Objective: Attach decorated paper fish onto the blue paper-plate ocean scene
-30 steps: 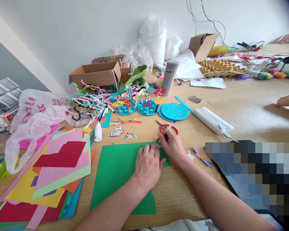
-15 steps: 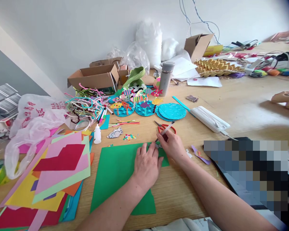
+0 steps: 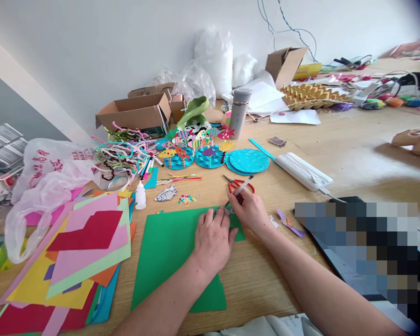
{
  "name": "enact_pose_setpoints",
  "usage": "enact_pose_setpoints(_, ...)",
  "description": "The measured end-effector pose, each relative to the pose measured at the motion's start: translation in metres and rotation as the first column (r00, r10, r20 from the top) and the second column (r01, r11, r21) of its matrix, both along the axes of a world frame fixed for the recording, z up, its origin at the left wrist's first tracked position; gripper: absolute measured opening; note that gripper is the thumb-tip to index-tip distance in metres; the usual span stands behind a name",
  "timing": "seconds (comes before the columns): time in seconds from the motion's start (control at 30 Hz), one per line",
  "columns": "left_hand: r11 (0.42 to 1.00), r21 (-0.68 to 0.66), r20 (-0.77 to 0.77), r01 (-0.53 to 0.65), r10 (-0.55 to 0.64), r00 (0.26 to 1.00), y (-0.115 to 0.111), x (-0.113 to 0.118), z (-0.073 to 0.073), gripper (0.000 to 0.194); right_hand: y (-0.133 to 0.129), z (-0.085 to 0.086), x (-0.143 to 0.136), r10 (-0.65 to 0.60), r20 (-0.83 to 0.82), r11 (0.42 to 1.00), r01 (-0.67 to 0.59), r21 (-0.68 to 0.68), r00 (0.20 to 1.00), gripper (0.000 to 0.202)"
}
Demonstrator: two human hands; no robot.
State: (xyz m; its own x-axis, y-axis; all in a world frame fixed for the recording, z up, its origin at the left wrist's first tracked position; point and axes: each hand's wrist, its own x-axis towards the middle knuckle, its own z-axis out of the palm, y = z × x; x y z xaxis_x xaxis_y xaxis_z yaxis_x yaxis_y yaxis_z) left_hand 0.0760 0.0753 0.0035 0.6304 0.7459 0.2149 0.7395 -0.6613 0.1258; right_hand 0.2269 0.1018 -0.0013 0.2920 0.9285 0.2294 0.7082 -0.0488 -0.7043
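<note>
My left hand (image 3: 213,235) lies flat with its fingers stretched over a green sheet of paper (image 3: 171,252). Under its fingertips, near the sheet's upper right edge, is a small black-and-white paper cutout (image 3: 227,211), mostly covered by my hands. In my right hand (image 3: 250,210) is a slim pen (image 3: 244,185), its tip down at the cutout's edge. Just behind that hand lie scissors with orange-red handles (image 3: 250,183). A printed fish cutout (image 3: 166,192) and a pile of coloured paper bits (image 3: 187,199) lie beyond the sheet, beside a white glue bottle (image 3: 140,196).
Stacked coloured papers (image 3: 87,228) lie at left, with a plastic bag (image 3: 49,182) behind. Blue discs bearing paper fish (image 3: 210,158), pipe cleaners (image 3: 126,156) and a grey thermos (image 3: 240,114) stand farther back. At right are a white power strip (image 3: 303,171) and a tablet-like device (image 3: 350,275).
The view has shifted very slightly. Both hands, the pen and the green sheet stay in nearly the same place.
</note>
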Motion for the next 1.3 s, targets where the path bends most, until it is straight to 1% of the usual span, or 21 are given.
enact_pose_setpoints(0.5, 1.000, 0.011, -0.005, 0.009, -0.009, 1.000, 0.0005, -0.0001, -0.0011, 0.037, -0.0003, 0.0007, 0.0007, -0.006, 0.027, 1.000, 0.006, -0.014, 1.000, 0.024)
enact_pose_setpoints(0.87, 1.000, -0.011, 0.007, -0.006, 0.006, 1.000, 0.0004, 0.0015, 0.0004, 0.035, -0.0008, 0.0003, 0.0015, 0.000, 0.032, 1.000, 0.000, 0.016, 0.999, 0.023)
enact_pose_setpoints(1.3, 1.000, 0.009, 0.003, -0.005, 0.005, 1.000, 0.0002, 0.0015, -0.0011, 0.037, -0.0013, -0.0008, 0.0040, -0.028, 0.053, 0.999, 0.027, 0.017, 0.998, 0.022)
